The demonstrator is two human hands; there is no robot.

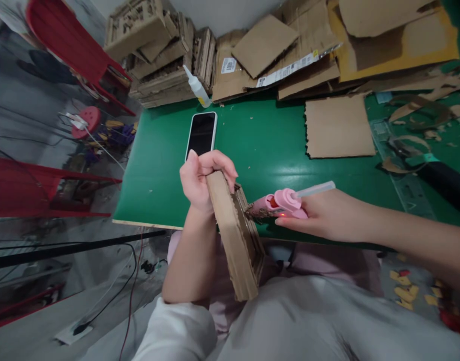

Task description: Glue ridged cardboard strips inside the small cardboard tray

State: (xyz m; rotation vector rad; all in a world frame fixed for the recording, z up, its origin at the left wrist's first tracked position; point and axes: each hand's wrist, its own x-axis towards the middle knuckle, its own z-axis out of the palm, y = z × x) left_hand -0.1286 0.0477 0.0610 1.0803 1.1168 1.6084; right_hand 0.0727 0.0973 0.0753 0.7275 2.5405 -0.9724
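My left hand (208, 178) is closed around the upper end of a cardboard frame (233, 240), a shallow box-like piece held on edge over my lap. In my right hand (323, 213) is a pink hot glue gun (282, 203) with a clear glue stick (315, 189) standing out of its back and a small red light lit. The gun's nozzle points left at the open side of the cardboard, touching it or very close. My palm hides most of the gun's handle.
On the green table (260, 135) lie a phone (202, 133), a white glue bottle (198, 87), a square cardboard sheet (338, 126), a clear ruler (397, 170) and a dark-handled cutter (440, 175). Cardboard stacks (158, 55) line the back. Red chairs (72, 42) stand at left.
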